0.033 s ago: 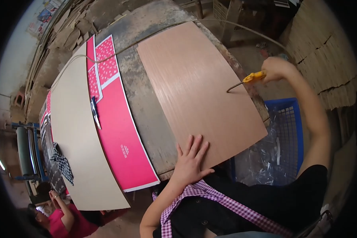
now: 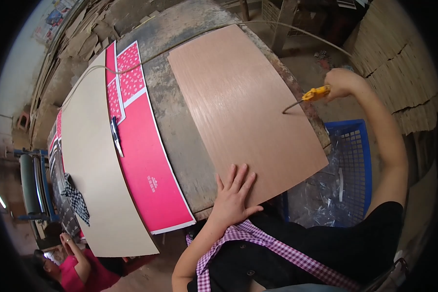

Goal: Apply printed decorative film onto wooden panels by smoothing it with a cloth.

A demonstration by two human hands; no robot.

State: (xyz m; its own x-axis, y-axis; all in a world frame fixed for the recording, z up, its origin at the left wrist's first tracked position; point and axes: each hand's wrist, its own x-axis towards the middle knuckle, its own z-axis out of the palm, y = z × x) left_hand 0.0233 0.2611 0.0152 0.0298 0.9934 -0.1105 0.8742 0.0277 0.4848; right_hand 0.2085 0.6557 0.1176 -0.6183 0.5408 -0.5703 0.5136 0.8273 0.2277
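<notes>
My left hand (image 2: 232,197) lies flat with spread fingers on the near left corner of a thin brown wooden board (image 2: 248,112). My right hand (image 2: 342,82) is wrapped round a yellow air blow gun (image 2: 316,93), beyond the board's right edge. Its thin bent metal nozzle (image 2: 293,106) reaches in over the board; whether the tip touches the surface I cannot tell. Left of the board lie pink printed sheets (image 2: 146,165) with white borders. A large beige board (image 2: 100,160) partly covers them, and a dark blue-handled cutter (image 2: 116,134) rests at its edge.
A thin hose (image 2: 190,40) crosses the worn table (image 2: 177,124). A blue plastic crate (image 2: 367,170) with clear film stands at the right, below stacked wooden sheets (image 2: 399,63). A checked cloth (image 2: 76,200) lies at the left. A person in pink (image 2: 85,267) is at lower left, near a roller machine (image 2: 32,185).
My right hand and the air blow gun have shifted slightly to the right, so the nozzle tip is nearer the board's right edge. My left hand stays in place.
</notes>
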